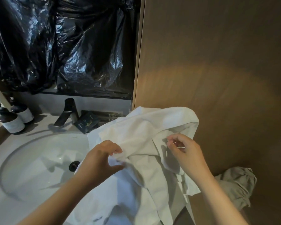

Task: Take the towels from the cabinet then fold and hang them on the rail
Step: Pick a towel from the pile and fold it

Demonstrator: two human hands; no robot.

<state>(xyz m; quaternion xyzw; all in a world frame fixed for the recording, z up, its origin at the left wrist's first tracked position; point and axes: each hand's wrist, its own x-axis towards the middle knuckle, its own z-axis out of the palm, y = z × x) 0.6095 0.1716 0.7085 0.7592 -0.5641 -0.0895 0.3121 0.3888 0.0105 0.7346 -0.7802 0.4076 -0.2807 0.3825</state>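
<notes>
Over the washbasin counter, a left hand (102, 158) curls round a fold of the crumpled white towel (144, 127) while the right hand (183, 148) pinches its edge. With so light a hold, slack cloth could slide into the basin (39, 159).

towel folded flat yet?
No: the towel is a loose, crumpled heap, bunched between the left hand and the right hand beside the sink.
</notes>
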